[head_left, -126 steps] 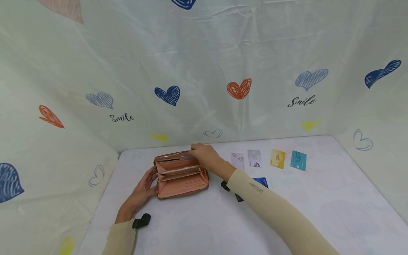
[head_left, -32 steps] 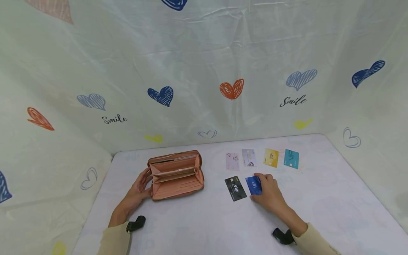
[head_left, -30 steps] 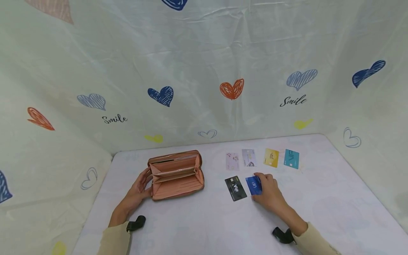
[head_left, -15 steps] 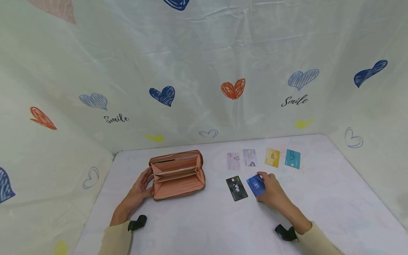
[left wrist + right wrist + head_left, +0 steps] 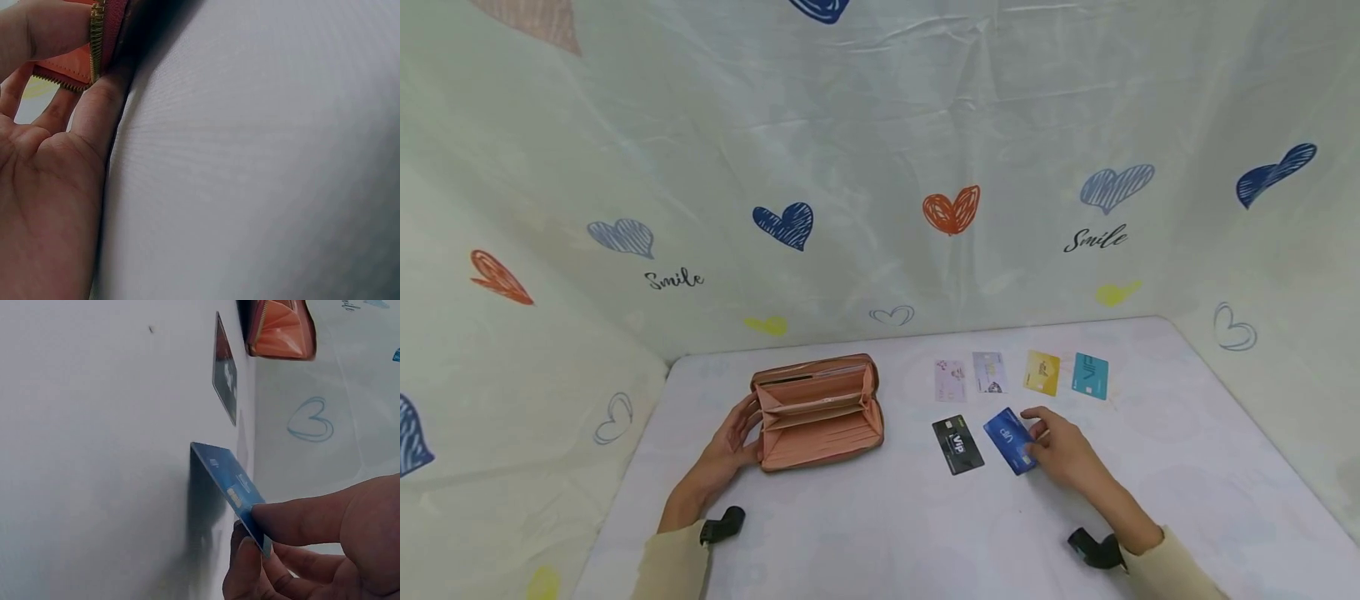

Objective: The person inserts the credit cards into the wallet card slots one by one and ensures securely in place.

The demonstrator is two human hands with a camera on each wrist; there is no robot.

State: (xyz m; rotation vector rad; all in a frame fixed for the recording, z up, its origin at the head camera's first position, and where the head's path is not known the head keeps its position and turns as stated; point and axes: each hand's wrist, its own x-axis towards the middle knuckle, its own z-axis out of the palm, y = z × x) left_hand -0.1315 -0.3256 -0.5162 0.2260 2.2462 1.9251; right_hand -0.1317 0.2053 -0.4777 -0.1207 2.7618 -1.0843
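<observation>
An open salmon-pink zip wallet [image 5: 820,412] lies on the table at left, its folds and card slots facing up. At its left end my left hand [image 5: 726,446] holds the edge. In the left wrist view the thumb of that hand [image 5: 56,187] is against the zipper [image 5: 97,37] with fingers behind it. My right hand [image 5: 1067,450] pinches one end of a blue card [image 5: 1009,440]. In the right wrist view the blue card [image 5: 231,481] is tilted, its far corner near the table. A black VIP card [image 5: 958,444] lies flat beside it.
Behind these lie a pink card [image 5: 950,381], a pale lilac card [image 5: 990,372], a yellow card [image 5: 1042,372] and a teal VIP card [image 5: 1090,376] in a row. A heart-printed cloth [image 5: 865,125] hangs behind the table [image 5: 865,533].
My right hand has gone from the wallet to the blue card, gripped it by one end, turned it and tilted it up. The left hand stays on the wallet.
</observation>
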